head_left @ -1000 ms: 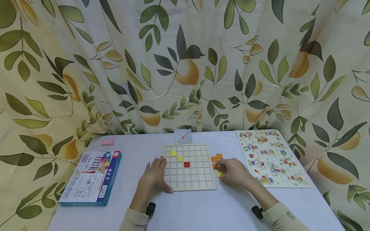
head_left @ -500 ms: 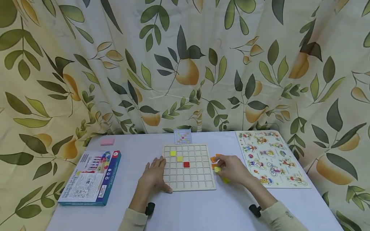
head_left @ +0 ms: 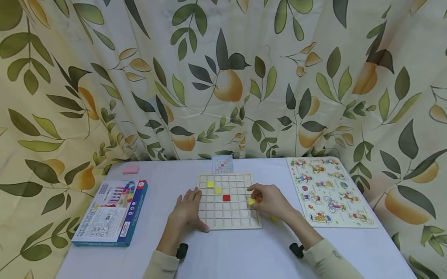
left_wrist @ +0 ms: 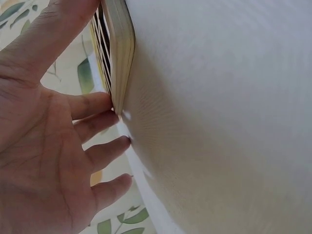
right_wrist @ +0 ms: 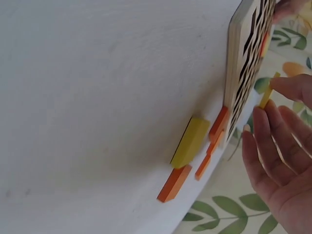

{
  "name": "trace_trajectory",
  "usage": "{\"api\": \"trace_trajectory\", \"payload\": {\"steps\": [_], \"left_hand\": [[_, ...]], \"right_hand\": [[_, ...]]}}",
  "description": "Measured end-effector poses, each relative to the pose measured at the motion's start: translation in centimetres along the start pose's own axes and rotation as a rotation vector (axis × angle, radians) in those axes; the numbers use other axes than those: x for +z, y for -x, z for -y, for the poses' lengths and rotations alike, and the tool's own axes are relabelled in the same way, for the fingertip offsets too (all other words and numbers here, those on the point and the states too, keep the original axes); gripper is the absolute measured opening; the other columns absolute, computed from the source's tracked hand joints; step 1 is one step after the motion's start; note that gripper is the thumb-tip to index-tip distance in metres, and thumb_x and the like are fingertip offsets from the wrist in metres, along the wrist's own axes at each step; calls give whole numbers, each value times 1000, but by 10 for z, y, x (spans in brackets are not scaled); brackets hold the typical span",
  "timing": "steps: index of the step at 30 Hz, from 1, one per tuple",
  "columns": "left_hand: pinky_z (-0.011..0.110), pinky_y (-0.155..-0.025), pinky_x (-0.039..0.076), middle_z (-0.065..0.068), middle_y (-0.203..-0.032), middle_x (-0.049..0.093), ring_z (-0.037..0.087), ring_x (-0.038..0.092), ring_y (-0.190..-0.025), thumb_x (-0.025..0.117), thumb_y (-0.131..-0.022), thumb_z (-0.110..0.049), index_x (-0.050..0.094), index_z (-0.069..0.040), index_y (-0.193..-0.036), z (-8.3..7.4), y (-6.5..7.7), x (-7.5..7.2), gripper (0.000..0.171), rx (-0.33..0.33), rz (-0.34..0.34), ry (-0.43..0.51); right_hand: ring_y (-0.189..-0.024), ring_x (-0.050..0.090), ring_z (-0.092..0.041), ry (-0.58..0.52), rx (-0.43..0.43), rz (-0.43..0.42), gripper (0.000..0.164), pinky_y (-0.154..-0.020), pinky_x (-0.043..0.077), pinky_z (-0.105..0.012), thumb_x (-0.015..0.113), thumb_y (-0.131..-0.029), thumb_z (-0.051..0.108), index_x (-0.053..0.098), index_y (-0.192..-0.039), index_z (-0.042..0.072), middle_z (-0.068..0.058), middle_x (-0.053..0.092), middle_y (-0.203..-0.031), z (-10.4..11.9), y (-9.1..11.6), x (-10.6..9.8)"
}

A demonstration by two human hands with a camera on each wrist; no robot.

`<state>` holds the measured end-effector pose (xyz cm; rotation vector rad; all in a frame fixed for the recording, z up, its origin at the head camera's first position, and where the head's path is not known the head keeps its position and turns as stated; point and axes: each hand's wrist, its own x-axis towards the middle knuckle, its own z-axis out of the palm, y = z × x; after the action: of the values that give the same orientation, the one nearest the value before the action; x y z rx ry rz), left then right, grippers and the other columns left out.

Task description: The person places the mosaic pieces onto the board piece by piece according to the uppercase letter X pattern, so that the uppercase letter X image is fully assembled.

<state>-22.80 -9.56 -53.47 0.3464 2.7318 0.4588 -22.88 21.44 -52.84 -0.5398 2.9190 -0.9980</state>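
A square wooden grid board [head_left: 230, 221] lies on the white table. In its cells sit a yellow tile [head_left: 210, 184], a second yellow tile [head_left: 218, 191] and a red tile [head_left: 226, 198]. My left hand [head_left: 187, 212] rests against the board's left edge, its fingers spread and touching the rim in the left wrist view. Between thumb and fingertips, my right hand [head_left: 273, 201] pinches another yellow tile [right_wrist: 266, 92] above the board's right side. Beside the board, the right wrist view shows a loose yellow tile [right_wrist: 190, 142] and several orange tiles [right_wrist: 175, 184], mostly hidden by the hand in the head view.
A small pattern card [head_left: 222, 163] stands behind the board. At the left lie a flat blue-and-white box [head_left: 111, 214] and a pink block [head_left: 131, 170]. To the right is a board with cartoon figures [head_left: 326, 192]. A patterned curtain [head_left: 218, 70] hangs behind the table.
My right hand picked up a yellow tile from the loose tiles right of the board and moved left with it over the board's right side. My left hand stayed where it was.
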Motion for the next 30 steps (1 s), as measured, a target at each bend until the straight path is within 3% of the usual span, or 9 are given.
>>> {"api": "trace_trajectory", "payload": {"steps": [14,30], "left_hand": [[58,-128,11,15,-173,20,37,14,-160,101,-57,-49,27,-2,-164,0,0,-1,138,0,4,-5],[59,-128,10,16,-173,19,39,13,-160,102,-56,-47,27,-1,-164,-1,0,-2,139,1,4,16]], "right_hand": [[-85,69,-12,-32,-9,34,51,-80,59,-35,91,-76,5,73,-123,7,3,74,-90,17,-14,19],[-85,65,-10,20,3,86,40,-81,57,-35,82,-78,1,76,-116,11,4,74,-93,23,-24,35]]}}
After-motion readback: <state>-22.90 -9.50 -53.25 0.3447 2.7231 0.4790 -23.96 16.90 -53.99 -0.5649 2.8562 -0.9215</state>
